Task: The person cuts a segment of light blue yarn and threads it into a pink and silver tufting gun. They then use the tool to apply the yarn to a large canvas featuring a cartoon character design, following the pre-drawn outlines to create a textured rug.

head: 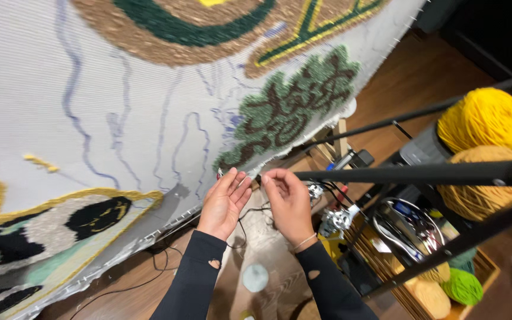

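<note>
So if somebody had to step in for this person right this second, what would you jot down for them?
Left hand: open, fingers up, at the lower edge of the stretched tufting cloth.
Right hand: fingers curled by the same edge, seemingly pinching something thin; too small to tell what.
A black cord hangs between the hands.
Tufted already: green and brown patch, black and grey shape outlined in yellow.
Untufted: blue drawn lines on bare cloth.
Yellow yarn balls sit on the right, green yarn below them.
</note>
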